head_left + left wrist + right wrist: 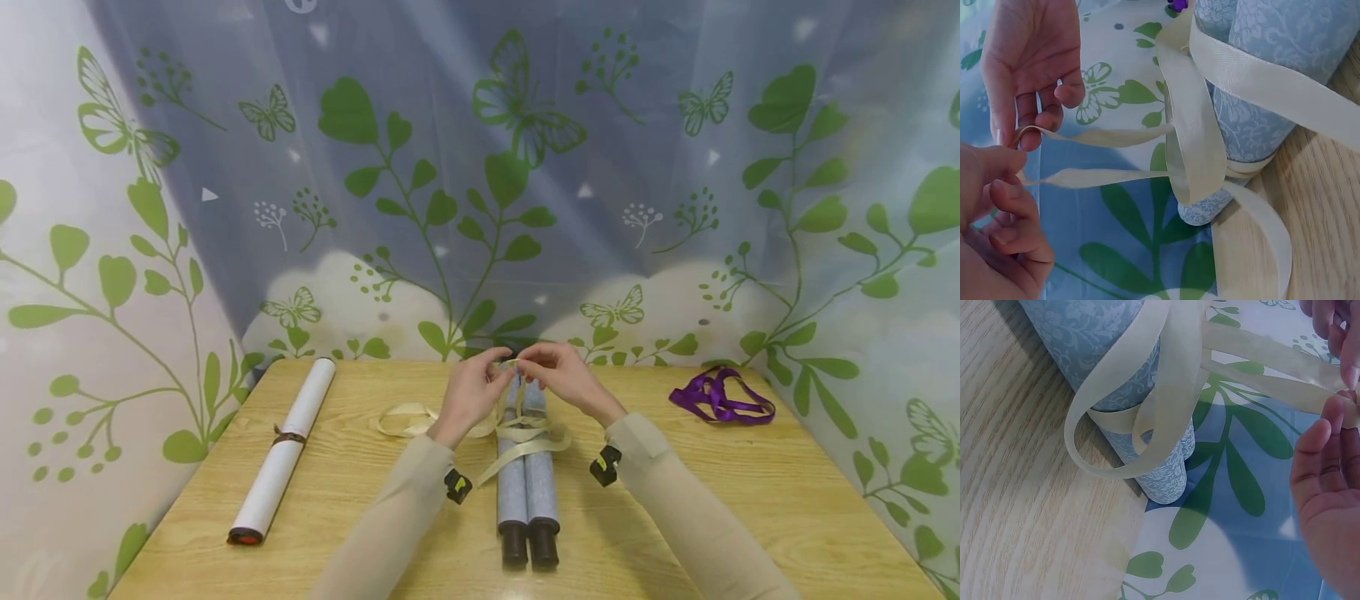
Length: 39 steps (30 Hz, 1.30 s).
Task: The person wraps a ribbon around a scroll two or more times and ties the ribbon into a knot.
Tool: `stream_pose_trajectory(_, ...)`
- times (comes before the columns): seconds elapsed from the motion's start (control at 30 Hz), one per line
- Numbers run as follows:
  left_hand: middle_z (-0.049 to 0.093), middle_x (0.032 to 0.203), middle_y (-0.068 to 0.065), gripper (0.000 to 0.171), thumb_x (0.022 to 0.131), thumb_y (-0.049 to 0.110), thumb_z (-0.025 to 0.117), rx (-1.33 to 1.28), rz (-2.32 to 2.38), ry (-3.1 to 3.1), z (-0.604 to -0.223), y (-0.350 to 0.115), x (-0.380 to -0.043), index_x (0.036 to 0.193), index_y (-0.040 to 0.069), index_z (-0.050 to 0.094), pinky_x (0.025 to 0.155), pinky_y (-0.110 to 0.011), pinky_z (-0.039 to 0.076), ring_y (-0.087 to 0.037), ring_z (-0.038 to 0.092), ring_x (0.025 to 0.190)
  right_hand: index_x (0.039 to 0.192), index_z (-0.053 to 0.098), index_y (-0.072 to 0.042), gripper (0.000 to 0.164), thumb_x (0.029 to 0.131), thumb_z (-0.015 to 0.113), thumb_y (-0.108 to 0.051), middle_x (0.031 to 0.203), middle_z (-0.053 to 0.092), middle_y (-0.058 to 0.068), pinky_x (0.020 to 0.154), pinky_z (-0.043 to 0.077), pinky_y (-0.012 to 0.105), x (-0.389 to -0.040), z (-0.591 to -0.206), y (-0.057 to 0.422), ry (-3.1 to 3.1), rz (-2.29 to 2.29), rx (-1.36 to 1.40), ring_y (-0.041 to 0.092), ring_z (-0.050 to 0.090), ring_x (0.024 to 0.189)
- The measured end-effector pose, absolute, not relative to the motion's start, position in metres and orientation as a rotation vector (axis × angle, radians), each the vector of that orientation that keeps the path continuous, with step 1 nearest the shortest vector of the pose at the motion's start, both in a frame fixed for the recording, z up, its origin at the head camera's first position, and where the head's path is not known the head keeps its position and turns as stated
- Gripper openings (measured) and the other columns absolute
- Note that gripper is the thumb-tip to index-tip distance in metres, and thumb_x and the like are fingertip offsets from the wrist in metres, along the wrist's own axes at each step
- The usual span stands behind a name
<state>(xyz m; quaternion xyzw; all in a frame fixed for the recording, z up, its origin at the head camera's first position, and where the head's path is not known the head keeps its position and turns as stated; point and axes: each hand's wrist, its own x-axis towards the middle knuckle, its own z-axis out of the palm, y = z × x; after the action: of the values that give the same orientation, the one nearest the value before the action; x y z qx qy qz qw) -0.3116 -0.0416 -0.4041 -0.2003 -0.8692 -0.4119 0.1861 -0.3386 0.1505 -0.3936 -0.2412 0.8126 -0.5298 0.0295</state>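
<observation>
Two pale blue patterned scrolls [512, 487] with dark end knobs lie side by side on the table. A cream ribbon [525, 448] passes around both and forms loose loops on top of them. Above their far end, my left hand [471, 387] pinches a raised part of this ribbon between thumb and finger. Close beside it, my right hand [566, 379] pinches the ribbon too, fingertips near the left ones. Two ribbon strands [1110, 178] run from the fingers back to a loop over the scrolls, as the left wrist view shows.
A white scroll [281, 467] tied with a brown cord lies on the left of the wooden table [637, 533]. A purple ribbon [720, 398] lies heaped at the back right. Behind the table hangs a leaf-patterned curtain [450, 275].
</observation>
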Motion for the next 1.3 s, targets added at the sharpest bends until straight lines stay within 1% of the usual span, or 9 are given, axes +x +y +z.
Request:
stream_pose_trajectory(0.27,0.072,0.08,-0.002,0.018,0.096,0.021,0.063,-0.49,-1.129,-2.397,-0.405,-0.039,-0.313,0.103,0.011,0.077,0.053,-0.021,0.044,-0.008,0.056,0.061,0.115,0.069,-0.013,0.027,0.097,0.061,-0.031,0.102,0.068,0.015,0.066,0.053,0.033,-0.337,-0.397,0.15,2.539,-1.607,-0.738,0.018,0.064,0.08)
stream_pose_trajectory(0.37,0.072,0.077,-0.002,0.017,0.095,0.019,0.064,-0.453,-1.147,-2.369,-0.404,-0.039,-0.313,0.099,0.011,0.078,0.049,-0.021,0.042,-0.008,0.054,0.057,0.118,0.066,-0.013,0.03,0.1,0.057,-0.034,0.103,0.068,0.016,0.066,0.053,0.033,-0.334,-0.4,0.151,2.543,-1.598,-0.721,0.021,0.064,0.081)
stream_pose_trajectory(0.5,0.071,0.074,-0.002,0.016,0.092,0.015,0.064,-0.406,-1.161,-2.377,-0.402,-0.038,-0.313,0.097,0.011,0.078,0.046,-0.02,0.037,-0.007,0.051,0.052,0.115,0.065,-0.001,0.033,0.104,0.048,-0.026,0.106,0.066,0.024,0.062,0.051,0.028,-0.322,-0.399,0.154,2.505,-1.634,-0.677,0.04,0.063,0.089)
stream_pose_trajectory(0.6,0.071,0.074,-0.001,0.016,0.09,0.015,0.064,-0.387,-1.16,-2.385,-0.402,-0.038,-0.313,0.097,0.011,0.079,0.046,-0.019,0.037,-0.005,0.049,0.052,0.11,0.067,0.004,0.033,0.104,0.05,-0.023,0.102,0.067,0.022,0.065,0.052,0.033,-0.321,-0.408,0.159,2.541,-1.591,-0.69,0.044,0.062,0.09)
stream_pose_trajectory(0.73,0.07,0.071,-0.001,0.016,0.09,0.015,0.065,-0.382,-1.161,-2.384,-0.403,-0.039,-0.313,0.097,0.011,0.079,0.045,-0.019,0.035,-0.005,0.046,0.048,0.104,0.073,-0.007,0.024,0.095,0.065,-0.029,0.092,0.071,0.004,0.071,0.052,0.034,-0.326,-0.429,0.169,2.696,-1.29,-0.804,0.022,0.064,0.082)
stream_pose_trajectory(0.87,0.068,0.068,0.0,0.016,0.091,0.016,0.064,-0.385,-1.185,-2.384,-0.405,-0.038,-0.313,0.098,0.011,0.078,0.042,-0.02,0.032,-0.006,0.043,0.044,0.1,0.074,-0.015,0.02,0.086,0.076,-0.029,0.09,0.067,-0.004,0.068,0.047,0.026,-0.324,-0.436,0.174,2.747,-0.997,-0.956,0.01,0.056,0.077)
stream_pose_trajectory(1.0,0.067,0.067,0.0,0.017,0.092,0.016,0.064,-0.392,-1.197,-2.378,-0.406,-0.037,-0.313,0.098,0.011,0.078,0.042,-0.02,0.033,-0.006,0.043,0.044,0.098,0.067,-0.008,0.028,0.081,0.081,-0.026,0.09,0.062,0.002,0.069,0.045,0.029,-0.322,-0.441,0.177,2.793,-0.9,-0.906,0.014,0.053,0.078)
stream_pose_trajectory(1.13,0.067,0.067,0.0,0.017,0.092,0.017,0.063,-0.387,-1.19,-2.375,-0.405,-0.037,-0.313,0.099,0.011,0.078,0.041,-0.021,0.033,-0.007,0.043,0.043,0.103,0.059,-0.001,0.038,0.082,0.079,-0.026,0.09,0.061,0.009,0.067,0.046,0.031,-0.319,-0.444,0.182,2.791,-0.936,-0.626,0.017,0.054,0.078)
stream_pose_trajectory(1.3,0.067,0.067,0.0,0.017,0.093,0.017,0.062,-0.382,-1.189,-2.385,-0.404,-0.038,-0.311,0.099,0.011,0.078,0.041,-0.021,0.033,-0.008,0.042,0.042,0.097,0.068,0.001,0.022,0.093,0.066,-0.021,0.083,0.067,0.01,0.057,0.04,0.027,-0.317,-0.446,0.193,2.511,-1.131,-0.441,0.011,0.048,0.063)
